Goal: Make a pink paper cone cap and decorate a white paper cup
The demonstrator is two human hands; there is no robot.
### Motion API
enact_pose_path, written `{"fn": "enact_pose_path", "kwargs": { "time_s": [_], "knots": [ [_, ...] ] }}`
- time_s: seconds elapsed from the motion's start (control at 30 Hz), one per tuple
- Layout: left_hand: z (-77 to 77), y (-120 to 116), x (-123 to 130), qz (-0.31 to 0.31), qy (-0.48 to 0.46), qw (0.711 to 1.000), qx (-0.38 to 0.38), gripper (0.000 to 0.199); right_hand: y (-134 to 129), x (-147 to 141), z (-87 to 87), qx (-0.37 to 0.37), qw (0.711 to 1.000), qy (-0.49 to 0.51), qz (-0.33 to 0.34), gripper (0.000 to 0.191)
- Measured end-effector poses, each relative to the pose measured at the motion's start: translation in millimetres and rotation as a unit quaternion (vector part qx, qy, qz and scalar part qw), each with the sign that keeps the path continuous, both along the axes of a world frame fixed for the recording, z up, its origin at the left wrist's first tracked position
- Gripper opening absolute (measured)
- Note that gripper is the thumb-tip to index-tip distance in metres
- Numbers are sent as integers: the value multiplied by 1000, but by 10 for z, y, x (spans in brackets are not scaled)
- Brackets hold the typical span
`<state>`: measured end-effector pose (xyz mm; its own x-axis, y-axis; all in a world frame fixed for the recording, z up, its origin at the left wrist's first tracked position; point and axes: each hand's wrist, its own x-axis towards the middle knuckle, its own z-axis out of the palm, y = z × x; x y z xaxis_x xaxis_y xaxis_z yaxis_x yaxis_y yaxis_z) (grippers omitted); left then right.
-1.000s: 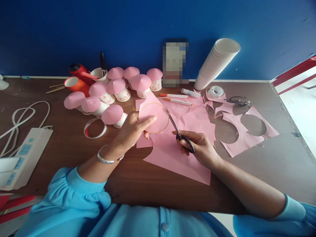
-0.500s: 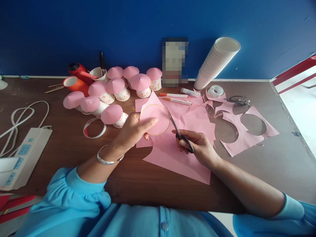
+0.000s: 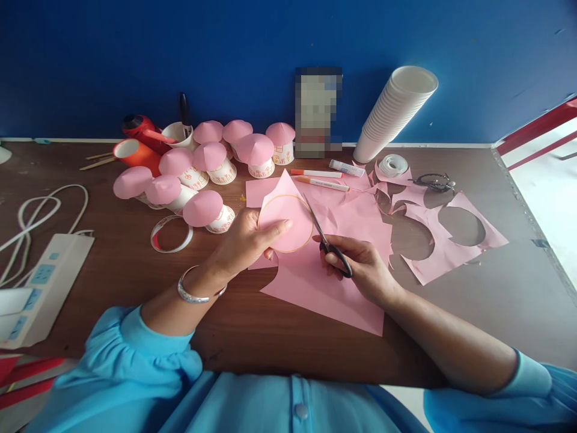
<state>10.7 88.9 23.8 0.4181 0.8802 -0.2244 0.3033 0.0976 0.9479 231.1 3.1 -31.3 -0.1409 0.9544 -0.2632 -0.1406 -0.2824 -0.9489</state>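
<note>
My left hand [image 3: 256, 237] pinches a pink paper piece [image 3: 286, 210], thumb on top and fingers beneath. A circle outlined in yellow-orange is drawn on it, and a pointed corner of paper still sticks up beyond the line at the top. In my right hand [image 3: 356, 261] are black-handled scissors [image 3: 334, 255], their blades pointing up and left beside the circle's right edge. Whether the blades touch the paper I cannot tell. Below both hands lies a larger pink sheet [image 3: 333, 300] with a curved cut on its left side.
Several white cups with pink cone roofs [image 3: 256, 150] stand at the back left. A phone [image 3: 315, 114] leans on the blue wall near a tall cup stack [image 3: 396, 111]. Markers [image 3: 322, 183], tape [image 3: 393, 165] and pink offcuts [image 3: 419, 264] lie rightward; a power strip [image 3: 47, 288] sits left.
The pink paper piece in my left hand has shifted slightly down and right, nearer the scissors. My right hand stays nearly in place with the scissors.
</note>
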Motion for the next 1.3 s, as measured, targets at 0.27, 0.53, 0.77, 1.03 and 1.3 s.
{"fn": "enact_pose_path", "kwargs": {
  "time_s": [0.27,0.53,0.77,1.03,1.3],
  "knots": [
    [-20,2,-3,-4,-8,1000,-4,40,-6,-5,-5,2,1000,3,0,56],
    [-13,6,-1,1,-23,999,-25,38,-15,4,-46,-3,1000,10,4,56],
    [7,5,5,-4,-22,999,-25,40,-23,15,-63,-5,1000,8,8,57],
    [-50,33,-23,-3,-41,999,-35,39,-20,26,-59,0,1000,0,17,57],
    [-53,33,-31,-4,-42,999,-33,39,-23,32,-49,-4,1000,2,17,56]
  ]
}}
